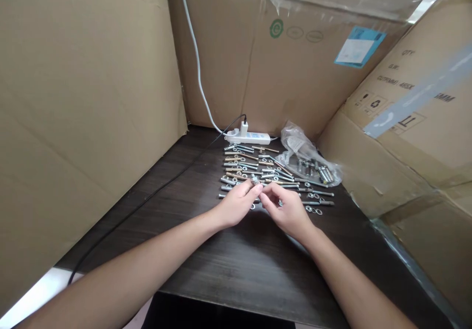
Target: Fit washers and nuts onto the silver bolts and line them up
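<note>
The left hand pinches a metal fastener above the desk, and whether the curled right hand grips anything is unclear.

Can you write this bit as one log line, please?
Left hand: holding small metal piece | Right hand: close by, grip unclear | Table: bolts, washers

Silvery metal fastener, partly hidden, tilted
</note>
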`<state>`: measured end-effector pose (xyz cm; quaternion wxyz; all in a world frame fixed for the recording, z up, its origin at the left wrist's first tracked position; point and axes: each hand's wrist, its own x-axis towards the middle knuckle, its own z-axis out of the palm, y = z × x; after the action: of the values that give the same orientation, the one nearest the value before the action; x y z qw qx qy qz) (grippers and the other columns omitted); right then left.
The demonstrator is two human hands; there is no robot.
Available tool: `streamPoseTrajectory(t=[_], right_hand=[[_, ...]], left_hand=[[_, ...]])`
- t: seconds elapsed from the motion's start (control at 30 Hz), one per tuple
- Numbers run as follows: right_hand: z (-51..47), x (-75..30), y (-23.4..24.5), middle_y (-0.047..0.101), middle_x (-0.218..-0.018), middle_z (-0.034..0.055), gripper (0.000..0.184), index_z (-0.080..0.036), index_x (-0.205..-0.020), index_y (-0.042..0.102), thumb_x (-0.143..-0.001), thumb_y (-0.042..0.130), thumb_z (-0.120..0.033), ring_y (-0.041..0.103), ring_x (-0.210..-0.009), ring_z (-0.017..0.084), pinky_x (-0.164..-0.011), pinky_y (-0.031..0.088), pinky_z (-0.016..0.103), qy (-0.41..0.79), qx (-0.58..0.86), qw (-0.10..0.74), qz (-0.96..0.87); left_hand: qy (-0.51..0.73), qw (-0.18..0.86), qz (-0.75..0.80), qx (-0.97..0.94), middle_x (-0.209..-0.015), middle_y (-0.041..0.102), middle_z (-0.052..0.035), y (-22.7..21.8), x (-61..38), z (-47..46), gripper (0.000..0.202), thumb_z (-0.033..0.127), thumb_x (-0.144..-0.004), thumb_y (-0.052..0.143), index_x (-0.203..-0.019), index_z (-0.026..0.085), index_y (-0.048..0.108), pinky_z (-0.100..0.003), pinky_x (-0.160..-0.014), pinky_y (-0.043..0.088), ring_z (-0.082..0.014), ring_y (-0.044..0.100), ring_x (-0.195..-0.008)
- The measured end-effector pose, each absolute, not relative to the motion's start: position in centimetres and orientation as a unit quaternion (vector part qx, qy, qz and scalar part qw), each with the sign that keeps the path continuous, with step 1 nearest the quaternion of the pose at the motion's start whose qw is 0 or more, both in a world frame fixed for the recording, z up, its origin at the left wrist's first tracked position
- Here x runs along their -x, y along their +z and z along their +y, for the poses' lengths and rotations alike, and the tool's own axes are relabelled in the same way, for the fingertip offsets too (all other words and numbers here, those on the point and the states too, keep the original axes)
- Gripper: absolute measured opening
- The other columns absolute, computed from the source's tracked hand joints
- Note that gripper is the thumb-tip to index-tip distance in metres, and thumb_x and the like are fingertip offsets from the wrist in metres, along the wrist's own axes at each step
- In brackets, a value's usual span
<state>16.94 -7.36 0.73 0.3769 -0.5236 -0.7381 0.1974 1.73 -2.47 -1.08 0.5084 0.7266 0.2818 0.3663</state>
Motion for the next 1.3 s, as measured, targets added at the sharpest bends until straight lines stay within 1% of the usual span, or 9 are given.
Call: streamPoseTrajectory(t=[0.1, 0.23, 0.4, 0.6, 0.77, 0.9, 1.03, 1.17, 1.3], right_hand=[[-7.2, -17.8, 1.0, 0.061, -0.067, 0.0002, 0.015, -0.019, -0.080, 0.059, -0.087, 0.051, -0.030, 0.051, -0.056, 0.012, -0.055, 0.040, 0.023, 0.166, 0.516, 0.341, -0.768], [-7.2, -18.4, 1.4, 0.061, -0.068, 0.0007, 0.016, -0.020, -0.081, 0.058, -0.088, 0.050, -0.032, 0.053, -0.057, 0.013, -0.055, 0.042, 0.024, 0.160, 0.516, 0.358, -0.761], [-7.2, -18.4, 1.1, 0.061, -0.068, -0.0002, 0.016, -0.021, -0.087, 0.055, -0.088, 0.052, -0.036, 0.053, -0.057, 0.013, -0.054, 0.042, 0.024, 0.174, 0.526, 0.369, -0.746], [-6.8, -18.7, 0.9, 0.060, -0.070, 0.0003, 0.013, -0.020, -0.085, 0.058, -0.088, 0.054, -0.032, 0.053, -0.060, 0.013, -0.056, 0.041, 0.025, 0.151, 0.511, 0.374, -0.759], [-6.6, -19.0, 0.9, 0.062, -0.081, 0.0028, 0.012, -0.020, -0.094, 0.059, -0.089, 0.054, -0.029, 0.053, -0.066, 0.014, -0.061, 0.044, 0.027, 0.157, 0.489, 0.384, -0.767], [-6.6, -19.0, 1.0, 0.061, -0.092, 0.0049, 0.015, -0.022, -0.103, 0.058, -0.089, 0.052, -0.022, 0.055, -0.073, 0.016, -0.065, 0.046, 0.028, 0.182, 0.464, 0.381, -0.779], [-6.6, -19.0, 0.8, 0.060, -0.098, 0.0057, 0.019, -0.023, -0.103, 0.057, -0.087, 0.049, -0.015, 0.056, -0.077, 0.016, -0.066, 0.047, 0.028, 0.184, 0.444, 0.388, -0.786], [-6.6, -19.0, 0.8, 0.061, -0.094, 0.0047, 0.017, -0.022, -0.102, 0.056, -0.084, 0.055, -0.021, 0.056, -0.073, 0.015, -0.062, 0.046, 0.027, 0.183, 0.469, 0.375, -0.779], [-6.6, -19.2, 1.0, 0.065, -0.086, 0.0035, 0.013, -0.021, -0.094, 0.059, -0.089, 0.051, -0.029, 0.059, -0.075, 0.016, -0.067, 0.046, 0.029, 0.178, 0.501, 0.349, -0.771]], left_hand=[[0.344, 0.409, 0.309, -0.787, -0.086, 0.054, -0.0036, -1.0, -1.5, -2.2, 0.031, 0.038, -0.095, 0.034, -0.082, 0.016, 0.051, -0.030, -0.081, 0.041, -0.0159, 0.049, -0.083], [0.298, 0.344, 0.318, -0.832, -0.084, 0.053, -0.0026, -0.8, -1.4, -2.2, 0.026, 0.034, -0.096, 0.032, -0.083, 0.017, 0.047, -0.029, -0.076, 0.041, -0.0150, 0.049, -0.078], [0.230, 0.343, 0.296, -0.861, -0.091, 0.059, -0.0037, -0.7, -1.2, -2.7, 0.021, 0.033, -0.095, 0.034, -0.095, 0.018, 0.048, -0.027, -0.074, 0.041, -0.0157, 0.053, -0.079], [0.220, 0.346, 0.322, -0.853, -0.085, 0.057, 0.0002, 0.2, -1.0, -3.0, 0.018, 0.034, -0.095, 0.034, -0.094, 0.020, 0.045, -0.025, -0.068, 0.041, -0.0148, 0.054, -0.076], [0.213, 0.358, 0.328, -0.848, -0.089, 0.058, 0.0001, 0.3, -0.7, -2.8, 0.019, 0.034, -0.095, 0.032, -0.098, 0.021, 0.045, -0.027, -0.072, 0.041, -0.0156, 0.056, -0.080], [0.205, 0.350, 0.333, -0.851, -0.087, 0.057, 0.0007, 0.1, -0.5, -2.3, 0.016, 0.031, -0.095, 0.033, -0.096, 0.021, 0.045, -0.026, -0.071, 0.040, -0.0153, 0.054, -0.078], [0.198, 0.339, 0.331, -0.858, -0.086, 0.058, 0.0011, 0.0, -0.4, -1.9, 0.015, 0.030, -0.094, 0.034, -0.095, 0.021, 0.047, -0.025, -0.067, 0.039, -0.0149, 0.054, -0.077], [0.192, 0.338, 0.319, -0.864, -0.091, 0.060, 0.0000, -0.1, -0.4, -1.9, 0.016, 0.030, -0.094, 0.036, -0.099, 0.022, 0.048, -0.026, -0.071, 0.040, -0.0159, 0.056, -0.080], [0.183, 0.320, 0.320, -0.873, -0.088, 0.060, 0.0000, -0.1, -0.4, -2.0, 0.015, 0.032, -0.093, 0.036, -0.096, 0.022, 0.046, -0.025, -0.068, 0.039, -0.0160, 0.056, -0.077]])
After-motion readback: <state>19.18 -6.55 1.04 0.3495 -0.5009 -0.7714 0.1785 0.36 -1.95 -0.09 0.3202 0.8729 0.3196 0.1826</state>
